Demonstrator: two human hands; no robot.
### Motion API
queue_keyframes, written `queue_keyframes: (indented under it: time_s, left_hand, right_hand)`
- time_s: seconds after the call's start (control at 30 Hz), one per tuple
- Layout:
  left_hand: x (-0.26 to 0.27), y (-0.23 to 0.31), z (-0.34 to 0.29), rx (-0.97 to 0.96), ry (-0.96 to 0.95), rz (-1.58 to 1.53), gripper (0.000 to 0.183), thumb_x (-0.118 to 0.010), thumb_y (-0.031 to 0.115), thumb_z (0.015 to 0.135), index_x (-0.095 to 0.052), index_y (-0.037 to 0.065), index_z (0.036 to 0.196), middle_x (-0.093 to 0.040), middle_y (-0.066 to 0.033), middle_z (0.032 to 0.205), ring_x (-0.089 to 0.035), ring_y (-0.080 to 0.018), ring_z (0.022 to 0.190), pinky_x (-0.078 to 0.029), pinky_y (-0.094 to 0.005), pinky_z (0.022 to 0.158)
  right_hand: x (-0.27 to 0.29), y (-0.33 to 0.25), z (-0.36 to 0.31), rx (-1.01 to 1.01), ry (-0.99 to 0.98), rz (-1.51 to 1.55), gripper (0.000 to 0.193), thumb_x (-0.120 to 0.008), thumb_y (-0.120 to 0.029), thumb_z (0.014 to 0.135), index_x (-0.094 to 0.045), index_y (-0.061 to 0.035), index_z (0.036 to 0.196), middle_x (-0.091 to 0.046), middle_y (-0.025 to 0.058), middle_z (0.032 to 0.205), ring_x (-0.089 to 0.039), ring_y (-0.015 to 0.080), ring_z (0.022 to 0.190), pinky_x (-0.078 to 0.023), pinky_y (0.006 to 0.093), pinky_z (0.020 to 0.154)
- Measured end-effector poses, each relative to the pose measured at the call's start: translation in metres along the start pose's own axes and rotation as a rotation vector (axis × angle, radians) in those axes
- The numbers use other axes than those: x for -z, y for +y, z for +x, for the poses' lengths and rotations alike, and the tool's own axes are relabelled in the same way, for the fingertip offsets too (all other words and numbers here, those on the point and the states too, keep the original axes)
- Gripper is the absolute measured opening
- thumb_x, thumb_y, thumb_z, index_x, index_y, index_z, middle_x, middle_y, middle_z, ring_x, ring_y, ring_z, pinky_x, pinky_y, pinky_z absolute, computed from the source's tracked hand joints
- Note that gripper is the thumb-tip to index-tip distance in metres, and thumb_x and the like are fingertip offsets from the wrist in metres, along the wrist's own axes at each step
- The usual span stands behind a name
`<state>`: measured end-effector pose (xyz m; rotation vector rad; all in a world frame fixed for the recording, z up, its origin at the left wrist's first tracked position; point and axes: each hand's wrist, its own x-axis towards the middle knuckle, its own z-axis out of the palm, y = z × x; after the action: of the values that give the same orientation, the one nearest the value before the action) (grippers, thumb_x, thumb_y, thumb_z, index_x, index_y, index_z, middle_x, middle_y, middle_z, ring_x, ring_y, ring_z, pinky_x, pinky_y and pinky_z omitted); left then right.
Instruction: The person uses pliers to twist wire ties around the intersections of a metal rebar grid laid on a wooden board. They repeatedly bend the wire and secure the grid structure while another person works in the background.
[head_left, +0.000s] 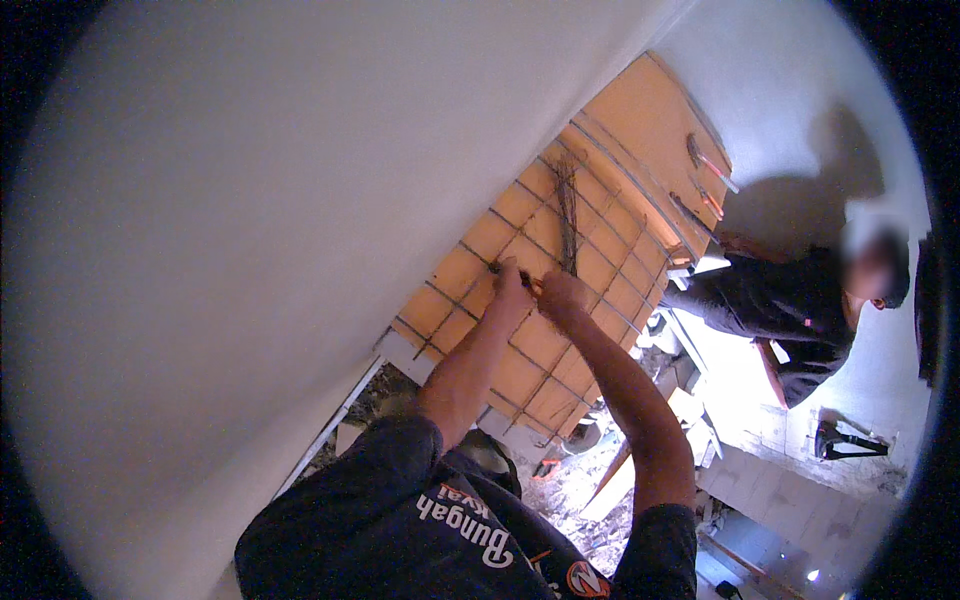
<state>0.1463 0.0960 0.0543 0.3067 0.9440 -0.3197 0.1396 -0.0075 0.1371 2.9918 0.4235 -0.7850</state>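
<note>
A grid of thin steel bars [515, 347] lies over an orange board [562, 358]. My left hand [511, 284] is closed low over the bars near the wall; whatever its fingers grip is too small to tell. Close beside it, my right hand [563, 294] is closed around a tool with an orange handle [537, 287], its dark end pointing toward my left fingers. The tool's exact kind is hidden by the hand. Just beyond my right hand, a bundle of thin tie wire [568, 215] lies across the grid.
A plain wall [300, 180] borders the board on the left. Hand tools with red [713, 168] and orange handles [712, 204] lie at the board's far right. Another person [770, 295] is beside them. Rubble [590, 495] covers the floor below; a black tool [850, 441] rests at right.
</note>
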Motion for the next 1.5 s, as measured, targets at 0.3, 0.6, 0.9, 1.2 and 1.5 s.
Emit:
queue_keyframes:
  time_s: [0.3,0.6,0.9,1.2,1.5]
  left_hand:
    - [0.021,0.002,0.053,-0.11,0.077,-0.037,0.031,-0.053,0.036,0.095,-0.048,0.008,0.081,-0.047,-0.0044,0.063,-0.043,-0.0235,0.05,-0.044,-0.0398,0.05]
    - [0.043,-0.017,-0.035,0.103,-0.136,0.577,0.04,-0.07,0.045,0.088,-0.058,0.007,0.089,-0.06,-0.0035,0.08,-0.057,-0.013,0.064,-0.043,-0.0303,0.046]
    - [0.106,-0.006,-0.141,-0.107,-0.445,1.171,0.049,-0.073,0.053,0.086,-0.067,0.01,0.109,-0.069,-0.0014,0.09,-0.064,-0.0121,0.077,-0.053,-0.031,0.07]
    - [0.108,-0.049,-0.124,-0.848,-0.605,1.768,0.039,-0.076,0.031,0.083,-0.064,0.003,0.108,-0.068,-0.0138,0.094,-0.067,-0.0277,0.088,-0.053,-0.0416,0.08]
    - [0.086,-0.103,0.001,-0.872,-0.165,1.503,0.04,-0.078,0.032,0.082,-0.061,0.002,0.102,-0.063,-0.0131,0.094,-0.063,-0.0281,0.085,-0.051,-0.043,0.078]
  right_hand:
    - [0.004,-0.014,-0.004,-0.132,0.024,0.348,0.025,-0.075,-0.029,0.083,-0.062,-0.0088,0.078,-0.054,0.0039,0.058,-0.052,0.0175,0.044,-0.044,0.0298,0.038]
    - [-0.017,0.006,-0.046,-0.338,-0.587,0.889,0.024,-0.071,-0.025,0.086,-0.063,-0.0065,0.099,-0.057,0.0025,0.063,-0.055,0.0132,0.048,-0.048,0.0282,0.043]
    - [-0.171,-0.032,-0.216,-0.303,-0.263,1.763,0.023,-0.072,-0.018,0.087,-0.062,-0.0065,0.104,-0.052,0.0027,0.059,-0.053,0.0141,0.044,-0.042,0.0307,0.038]
    - [-0.263,-0.014,-0.264,-0.786,0.779,0.99,0.039,-0.076,-0.014,0.079,-0.061,-0.0013,0.113,-0.062,0.0103,0.083,-0.062,0.0204,0.073,-0.05,0.0352,0.069]
    - [-0.173,-0.038,-0.248,-0.975,0.502,0.651,0.054,-0.065,-0.04,0.091,-0.058,-0.0022,0.128,-0.067,0.0234,0.109,-0.063,0.0423,0.102,-0.05,0.0505,0.089]
